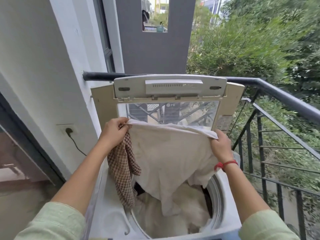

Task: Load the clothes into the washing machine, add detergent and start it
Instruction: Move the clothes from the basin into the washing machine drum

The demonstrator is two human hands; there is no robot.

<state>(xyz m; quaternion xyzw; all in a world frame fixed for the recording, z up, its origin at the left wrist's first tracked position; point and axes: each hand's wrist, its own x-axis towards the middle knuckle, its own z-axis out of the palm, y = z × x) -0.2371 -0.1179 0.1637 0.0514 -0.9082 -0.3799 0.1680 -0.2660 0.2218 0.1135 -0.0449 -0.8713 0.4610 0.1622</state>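
Below the 2 hands, the washing machine stands with its tub uncovered, pale clothes heaped inside. The left hand pinches 1 top corner of a white cloth and also grips a brown checked cloth, which hangs under it to the tub's rim. The right hand, a red thread at its wrist, pinches the other corner. The white cloth spreads between them, its lower end hanging into the tub. Just beyond the hands the lid stands upright. Behind it runs a dark railing; left of the left hand, a wall socket.
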